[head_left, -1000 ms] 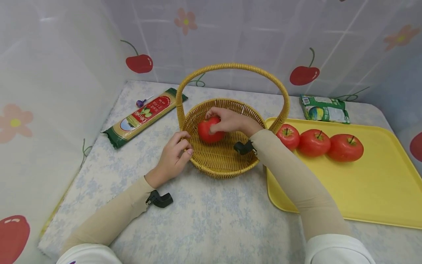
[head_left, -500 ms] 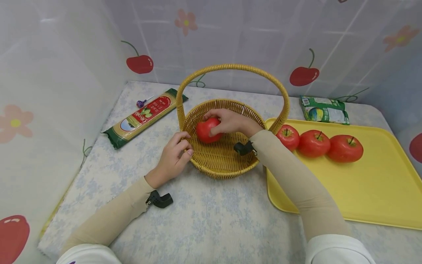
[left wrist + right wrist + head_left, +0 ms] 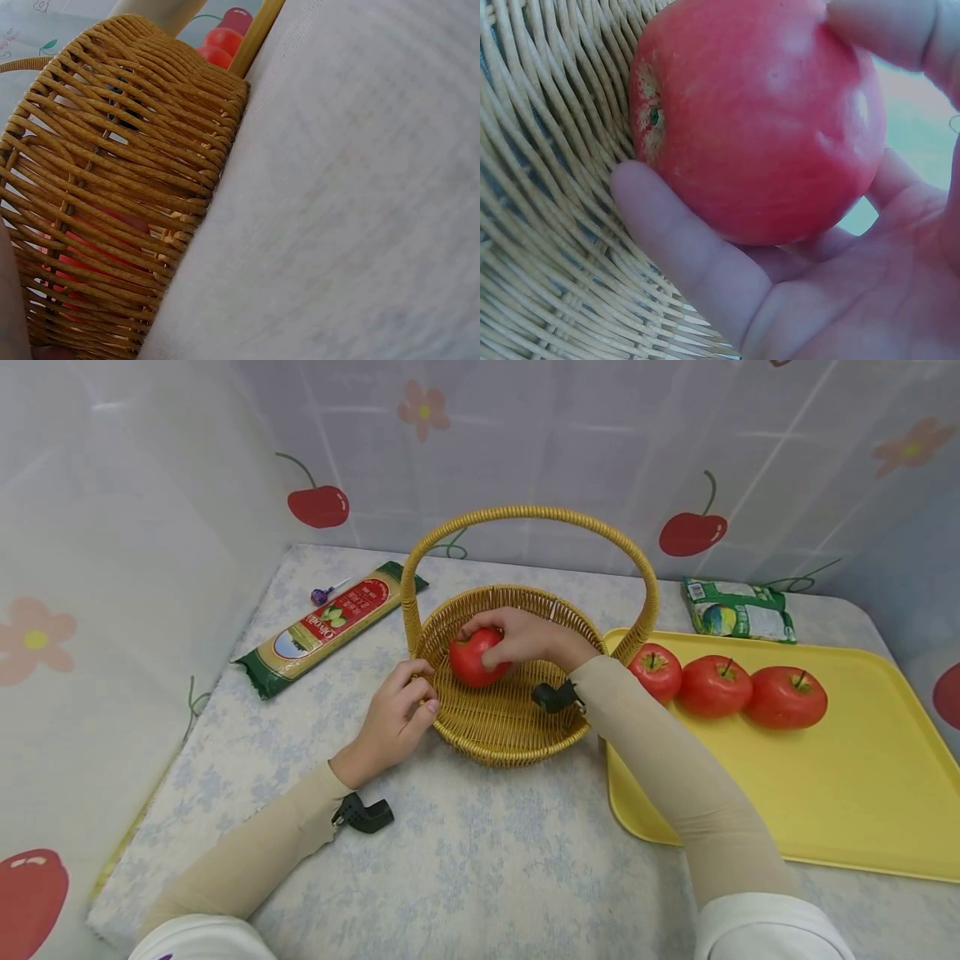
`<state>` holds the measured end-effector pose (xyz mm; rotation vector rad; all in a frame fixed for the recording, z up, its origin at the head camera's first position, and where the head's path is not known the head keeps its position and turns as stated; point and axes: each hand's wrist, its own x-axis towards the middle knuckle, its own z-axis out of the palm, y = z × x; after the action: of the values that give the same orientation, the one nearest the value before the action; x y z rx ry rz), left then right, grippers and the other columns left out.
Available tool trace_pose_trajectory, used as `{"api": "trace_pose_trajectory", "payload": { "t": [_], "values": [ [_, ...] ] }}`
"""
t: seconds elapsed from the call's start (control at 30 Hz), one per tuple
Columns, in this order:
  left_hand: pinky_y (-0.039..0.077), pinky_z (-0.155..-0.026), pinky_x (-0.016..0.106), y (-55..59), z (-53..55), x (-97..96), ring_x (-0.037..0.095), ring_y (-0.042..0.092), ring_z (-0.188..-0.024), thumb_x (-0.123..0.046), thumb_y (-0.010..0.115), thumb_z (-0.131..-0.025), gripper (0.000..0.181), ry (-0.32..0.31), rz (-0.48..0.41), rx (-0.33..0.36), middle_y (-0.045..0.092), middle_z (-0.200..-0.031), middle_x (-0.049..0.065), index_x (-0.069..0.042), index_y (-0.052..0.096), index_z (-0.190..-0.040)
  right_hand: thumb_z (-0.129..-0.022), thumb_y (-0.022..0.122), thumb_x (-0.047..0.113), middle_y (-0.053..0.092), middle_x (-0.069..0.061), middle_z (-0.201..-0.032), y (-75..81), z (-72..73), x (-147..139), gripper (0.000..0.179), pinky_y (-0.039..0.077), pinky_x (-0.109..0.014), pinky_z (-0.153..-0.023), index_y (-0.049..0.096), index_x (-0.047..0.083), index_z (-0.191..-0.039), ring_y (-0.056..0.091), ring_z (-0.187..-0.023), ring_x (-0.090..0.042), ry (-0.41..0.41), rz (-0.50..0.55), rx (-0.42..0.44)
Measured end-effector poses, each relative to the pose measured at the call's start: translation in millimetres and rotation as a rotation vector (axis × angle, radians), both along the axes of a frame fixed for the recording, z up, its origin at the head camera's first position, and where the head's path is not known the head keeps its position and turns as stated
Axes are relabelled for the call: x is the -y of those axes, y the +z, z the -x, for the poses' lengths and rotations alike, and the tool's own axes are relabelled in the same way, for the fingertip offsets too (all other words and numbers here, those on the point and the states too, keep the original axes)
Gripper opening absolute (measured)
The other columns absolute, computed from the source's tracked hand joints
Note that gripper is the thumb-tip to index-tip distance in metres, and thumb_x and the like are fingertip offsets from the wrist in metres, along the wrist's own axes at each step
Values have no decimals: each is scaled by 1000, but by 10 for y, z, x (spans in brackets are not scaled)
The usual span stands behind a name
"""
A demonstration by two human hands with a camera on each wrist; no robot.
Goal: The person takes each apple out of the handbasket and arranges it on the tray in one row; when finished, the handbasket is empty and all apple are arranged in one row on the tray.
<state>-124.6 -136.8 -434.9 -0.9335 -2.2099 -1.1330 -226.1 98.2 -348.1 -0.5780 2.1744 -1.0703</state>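
Note:
My right hand (image 3: 525,637) reaches into a round yellow wicker basket (image 3: 498,727) and grips a red apple (image 3: 471,662) near the basket's left inner side. In the right wrist view, thumb and fingers wrap this apple (image 3: 757,112), and one end of it faces the woven wall (image 3: 547,225). At the basket's left rim, my left hand (image 3: 393,714) holds on with bent fingers. The left wrist view has the outside of the basket (image 3: 127,150) up close, with red showing through the gaps; most of the left hand is out of that view.
On the right lies a yellow tray (image 3: 810,802) with three red apples (image 3: 714,685) in a row, beside the basket. A green packet (image 3: 738,608) is behind the tray. A long noodle pack (image 3: 330,627) and a purple lollipop (image 3: 321,596) lie to the left. The basket's tall handle (image 3: 528,511) arches overhead.
The apple has turned and shifted slightly inside the basket, still in the right hand's grip. My left hand stays at the rim, and the basket has barely moved.

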Motion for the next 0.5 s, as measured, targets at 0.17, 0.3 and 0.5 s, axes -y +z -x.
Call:
{"api": "trace_pose_trajectory", "payload": {
  "t": [0.17,0.3,0.5],
  "values": [
    [47,-85,49,-14,11,-3,38,58,-98,-28,44,-103,35,6,4,-8,60,-113,28,-4,58,-81,-83,80,21,54,-10,-142,-24,22,4,59,57,-40,-90,57,16,-138,56,-124,-28,20,-49,-51],
    [47,-85,49,-17,14,-1,37,58,-99,-28,44,-102,35,4,3,-12,60,-113,28,-4,58,-81,-84,82,20,53,-9,-144,-46,34,4,60,54,-44,-99,56,16,-138,55,-127,-29,39,-67,-87],
    [47,-85,48,-6,10,0,35,58,-100,-30,42,-104,37,2,7,-11,60,-113,27,-5,58,-82,-85,81,21,52,-9,-145,-52,31,4,61,51,-47,-103,55,16,-139,53,-129,-29,44,-76,-99]
  ]
}}
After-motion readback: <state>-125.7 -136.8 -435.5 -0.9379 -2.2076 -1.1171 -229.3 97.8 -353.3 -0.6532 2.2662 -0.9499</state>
